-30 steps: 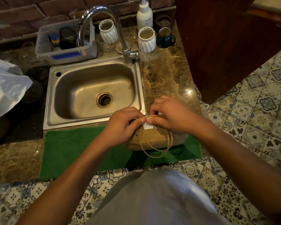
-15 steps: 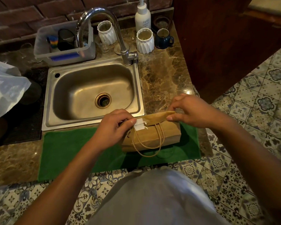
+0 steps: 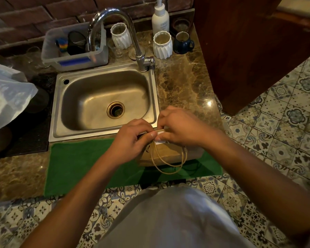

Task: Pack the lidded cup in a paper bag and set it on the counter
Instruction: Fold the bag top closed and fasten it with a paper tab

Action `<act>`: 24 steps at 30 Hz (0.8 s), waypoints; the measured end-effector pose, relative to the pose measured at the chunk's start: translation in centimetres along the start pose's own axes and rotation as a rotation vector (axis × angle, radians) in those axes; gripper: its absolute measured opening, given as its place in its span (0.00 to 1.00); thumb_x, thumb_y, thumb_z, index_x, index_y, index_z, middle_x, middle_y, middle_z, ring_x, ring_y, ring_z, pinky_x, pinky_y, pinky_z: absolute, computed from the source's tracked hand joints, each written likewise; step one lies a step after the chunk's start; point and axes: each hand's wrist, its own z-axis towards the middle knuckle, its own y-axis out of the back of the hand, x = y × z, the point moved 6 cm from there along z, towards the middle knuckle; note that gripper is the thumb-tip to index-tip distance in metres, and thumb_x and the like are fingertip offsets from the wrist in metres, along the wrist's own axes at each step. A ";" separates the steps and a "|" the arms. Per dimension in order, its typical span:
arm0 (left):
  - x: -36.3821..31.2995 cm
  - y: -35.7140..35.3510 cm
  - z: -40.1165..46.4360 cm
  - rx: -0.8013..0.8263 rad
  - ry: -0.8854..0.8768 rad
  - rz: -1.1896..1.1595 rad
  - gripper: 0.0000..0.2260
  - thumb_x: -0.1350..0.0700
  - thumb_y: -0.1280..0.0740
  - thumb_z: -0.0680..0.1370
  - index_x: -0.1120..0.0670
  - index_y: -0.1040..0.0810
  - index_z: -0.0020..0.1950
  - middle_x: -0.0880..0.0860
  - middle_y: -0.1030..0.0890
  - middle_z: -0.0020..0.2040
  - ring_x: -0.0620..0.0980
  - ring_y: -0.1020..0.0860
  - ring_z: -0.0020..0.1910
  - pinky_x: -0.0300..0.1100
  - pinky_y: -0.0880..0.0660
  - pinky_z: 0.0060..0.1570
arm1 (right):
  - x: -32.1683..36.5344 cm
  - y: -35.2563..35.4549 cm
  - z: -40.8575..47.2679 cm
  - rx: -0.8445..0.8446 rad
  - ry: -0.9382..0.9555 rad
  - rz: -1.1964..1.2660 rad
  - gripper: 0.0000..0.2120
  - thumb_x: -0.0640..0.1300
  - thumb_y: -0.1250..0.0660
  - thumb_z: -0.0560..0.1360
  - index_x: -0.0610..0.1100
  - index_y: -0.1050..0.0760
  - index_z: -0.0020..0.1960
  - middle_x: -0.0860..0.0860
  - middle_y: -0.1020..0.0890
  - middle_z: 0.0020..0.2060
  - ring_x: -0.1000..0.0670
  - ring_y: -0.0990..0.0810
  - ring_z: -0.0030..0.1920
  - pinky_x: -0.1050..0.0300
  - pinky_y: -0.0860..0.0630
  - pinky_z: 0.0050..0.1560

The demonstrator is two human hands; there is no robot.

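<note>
A kitchen: steel sink [image 3: 104, 104], tall faucet [image 3: 115, 33], marble counter [image 3: 183, 83].

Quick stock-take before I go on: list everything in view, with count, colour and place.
paper bag: 1, brown with cord handles, on the green mat
white sticker: 1, at the bag's folded top
green mat: 1, counter front, below the sink
sink: 1, steel, centre
faucet: 1, chrome, behind the sink
plastic bin: 1, clear, back left
ribbed cups: 2, white, back of counter
mug: 1, dark blue, back right
pump bottle: 1, white, back
plastic sheet: 1, white, far left
black mat: 1, left of the sink
left hand: pinching the bag top
right hand: pinching the bag top
</note>
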 end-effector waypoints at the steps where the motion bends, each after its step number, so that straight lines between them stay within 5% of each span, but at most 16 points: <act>1: 0.1 0.0 -0.1 -0.003 0.008 0.002 0.15 0.47 0.34 0.80 0.56 0.14 0.51 0.51 0.18 0.48 0.50 0.20 0.49 0.54 0.23 0.49 | -0.2 0.0 -0.1 0.008 -0.015 -0.001 0.16 0.61 0.29 0.75 0.50 0.19 0.53 0.53 0.22 0.50 0.50 0.26 0.54 0.53 0.32 0.48; 13: 0.0 -0.3 0.3 -0.003 0.021 -0.039 0.15 0.46 0.34 0.79 0.55 0.13 0.49 0.51 0.19 0.47 0.50 0.20 0.48 0.54 0.23 0.48 | 1.0 -0.4 -0.3 -0.020 -0.024 -0.110 0.20 0.65 0.31 0.73 0.50 0.19 0.53 0.52 0.23 0.50 0.48 0.26 0.56 0.50 0.31 0.54; 24: 0.3 -0.1 0.0 -0.014 0.072 -0.039 0.17 0.44 0.35 0.78 0.56 0.14 0.48 0.50 0.19 0.46 0.50 0.21 0.48 0.54 0.23 0.47 | 0.4 -0.9 -1.1 0.089 -0.055 -0.199 0.28 0.65 0.29 0.72 0.49 0.25 0.64 0.50 0.25 0.57 0.48 0.29 0.59 0.49 0.32 0.59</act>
